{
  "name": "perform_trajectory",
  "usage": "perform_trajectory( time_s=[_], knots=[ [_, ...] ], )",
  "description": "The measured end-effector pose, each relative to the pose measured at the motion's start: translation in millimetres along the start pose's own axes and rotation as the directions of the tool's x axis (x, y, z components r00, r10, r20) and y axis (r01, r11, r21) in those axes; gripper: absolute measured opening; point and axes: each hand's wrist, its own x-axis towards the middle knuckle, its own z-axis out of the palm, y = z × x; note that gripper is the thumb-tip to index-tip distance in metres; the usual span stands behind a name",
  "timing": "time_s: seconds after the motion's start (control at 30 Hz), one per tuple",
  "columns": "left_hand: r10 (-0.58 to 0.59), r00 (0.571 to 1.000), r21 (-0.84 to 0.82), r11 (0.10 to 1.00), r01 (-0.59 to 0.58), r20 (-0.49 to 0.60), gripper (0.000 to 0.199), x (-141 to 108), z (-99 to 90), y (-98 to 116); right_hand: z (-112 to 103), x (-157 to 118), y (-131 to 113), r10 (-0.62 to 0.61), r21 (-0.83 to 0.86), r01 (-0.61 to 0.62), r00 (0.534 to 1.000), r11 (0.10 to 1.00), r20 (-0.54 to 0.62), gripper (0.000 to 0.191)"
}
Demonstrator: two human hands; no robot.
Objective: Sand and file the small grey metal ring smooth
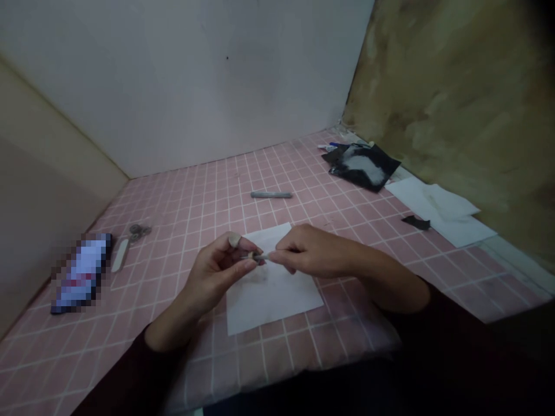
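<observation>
Over a sheet of white paper (277, 297), my left hand (217, 263) pinches a small ring-shaped piece (251, 255) between thumb and fingers. A pale wrap (235, 240) covers part of one finger of that hand. From the right, my right hand (310, 251) is closed around a thin light rod (263, 257), whose tip meets the small piece. Whether the rod passes through it or only touches it, I cannot tell. The fingers hide most of both things.
A grey rod (272, 195) lies beyond the paper. At left are a phone (82, 274), a white flat stick (120, 255) and small grey round pieces (139, 231). At right lie a black sheet with white powder (366, 167), white papers (437, 211) and a dark scrap (416, 222).
</observation>
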Motion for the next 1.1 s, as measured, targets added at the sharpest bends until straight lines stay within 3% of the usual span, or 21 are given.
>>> perform_trajectory(
  time_s=[0.23, 0.4, 0.57, 0.83, 1.1],
  knots=[
    [-0.089, 0.992, -0.094, 0.991, 0.097, 0.09, 0.015, -0.2, -2.8, -2.7, 1.3, 0.4, -1.1, -0.014, -0.03, 0.013, 1.0, 0.999, -0.025, 0.038],
    [-0.092, 0.992, -0.083, 0.992, 0.099, 0.08, 0.014, -0.1, -2.5, -0.6, 0.4, -0.3, 0.2, 0.005, -0.02, -0.005, 1.0, 1.0, -0.003, 0.04],
    [-0.117, 0.983, -0.1, 0.986, 0.132, 0.143, 0.015, -0.7, -1.4, -1.3, 2.4, -0.1, 0.3, -0.052, -0.001, 0.052, 0.999, 0.999, -0.009, 0.036],
    [-0.129, 0.978, -0.105, 0.983, 0.148, 0.164, 0.016, -0.9, -1.6, -2.2, 2.1, -0.1, -0.7, -0.022, -0.011, 0.022, 1.0, 1.0, 0.009, 0.036],
    [-0.115, 0.988, -0.101, 0.987, 0.125, 0.1, 0.018, 0.1, -3.1, -0.8, -0.6, 0.4, -1.0, 0.058, 0.004, -0.058, 0.998, 0.998, 0.028, 0.038]
  ],
)
